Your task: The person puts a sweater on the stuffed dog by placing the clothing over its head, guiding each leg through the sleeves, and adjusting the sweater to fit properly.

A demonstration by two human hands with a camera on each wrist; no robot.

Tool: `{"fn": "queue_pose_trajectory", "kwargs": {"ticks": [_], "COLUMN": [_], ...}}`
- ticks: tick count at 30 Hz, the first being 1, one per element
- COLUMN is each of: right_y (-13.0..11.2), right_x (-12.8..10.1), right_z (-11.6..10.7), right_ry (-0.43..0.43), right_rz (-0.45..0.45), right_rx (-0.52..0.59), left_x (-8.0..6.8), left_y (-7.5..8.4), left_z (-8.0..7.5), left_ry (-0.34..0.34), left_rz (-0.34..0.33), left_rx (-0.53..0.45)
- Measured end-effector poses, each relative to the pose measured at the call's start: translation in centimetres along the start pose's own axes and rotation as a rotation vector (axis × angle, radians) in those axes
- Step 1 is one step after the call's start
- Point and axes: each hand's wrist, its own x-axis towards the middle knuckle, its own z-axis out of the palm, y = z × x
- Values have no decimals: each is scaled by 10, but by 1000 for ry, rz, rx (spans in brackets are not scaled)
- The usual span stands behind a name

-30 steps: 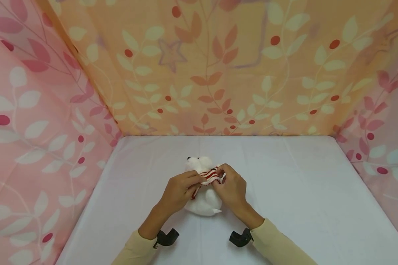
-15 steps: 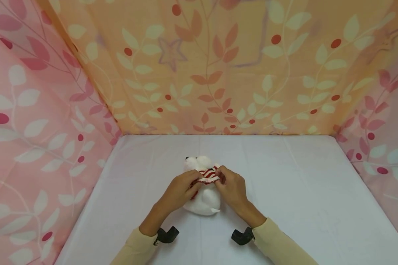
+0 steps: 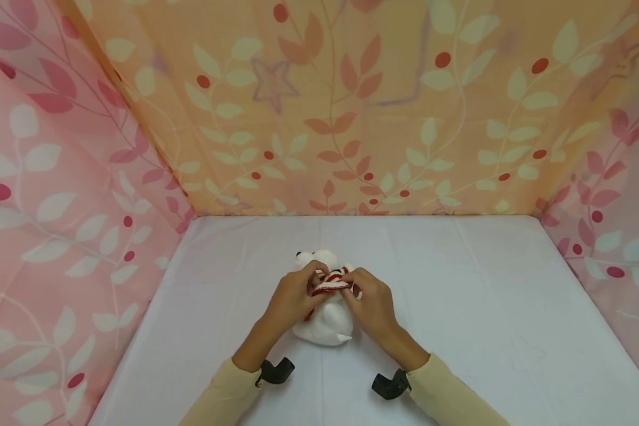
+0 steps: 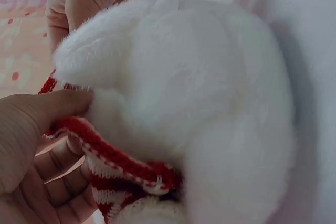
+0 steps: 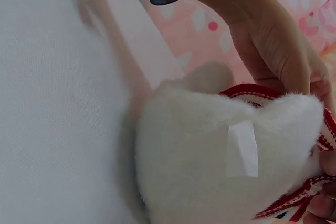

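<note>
A white plush animal (image 3: pixel 323 322) lies on the white tabletop (image 3: pixel 458 307), head toward the back wall. Around its upper body sits a red-and-white striped knit garment (image 3: pixel 331 281). My left hand (image 3: pixel 293 299) pinches the garment's left edge, and my right hand (image 3: pixel 370 305) pinches its right edge. The left wrist view shows the plush body (image 4: pixel 210 108) close up, the striped hem (image 4: pixel 115 163) and my thumb (image 4: pixel 37 124) against it. In the right wrist view the plush (image 5: pixel 220 171) carries a white tag (image 5: pixel 242 148), with striped knit (image 5: pixel 294 203) at the lower right.
Pink and orange leaf-patterned cloth walls (image 3: pixel 351 112) close in the table on the left, back and right. Black wrist camera mounts (image 3: pixel 274 371) sit near my cream sleeves (image 3: pixel 447 396).
Both hands have shifted slightly up the plush toward its head, bunching the striped garment closer to the neck. The plush stays in place.
</note>
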Motion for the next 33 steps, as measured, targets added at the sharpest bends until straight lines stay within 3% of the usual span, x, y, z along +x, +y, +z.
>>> {"fn": "queue_pose_trajectory", "kwargs": {"ticks": [10, 20, 22, 24, 27, 30, 33], "right_y": [-10, -14, -13, -9, -1, 10, 20], "right_x": [-8, -5, -1, 2, 7, 13, 17], "right_z": [-1, -2, -4, -7, -13, -19, -25], "right_ry": [-57, -165, -187, -180, -100, -41, -91], "right_rz": [-58, -128, -124, -97, -6, 104, 190], "right_rx": [157, 123, 168, 237, 315, 294, 240], "left_x": [1, 1, 1, 0, 0, -1, -2], "left_y": [2, -2, -3, -4, -7, -8, -9], "left_z": [7, 8, 7, 6, 5, 5, 3], "left_ry": [28, 57, 56, 53, 37, 17, -7], "left_rz": [-29, -5, -10, -14, -17, -30, -46], "left_rx": [-30, -72, -83, -89, -105, -135, -184]}}
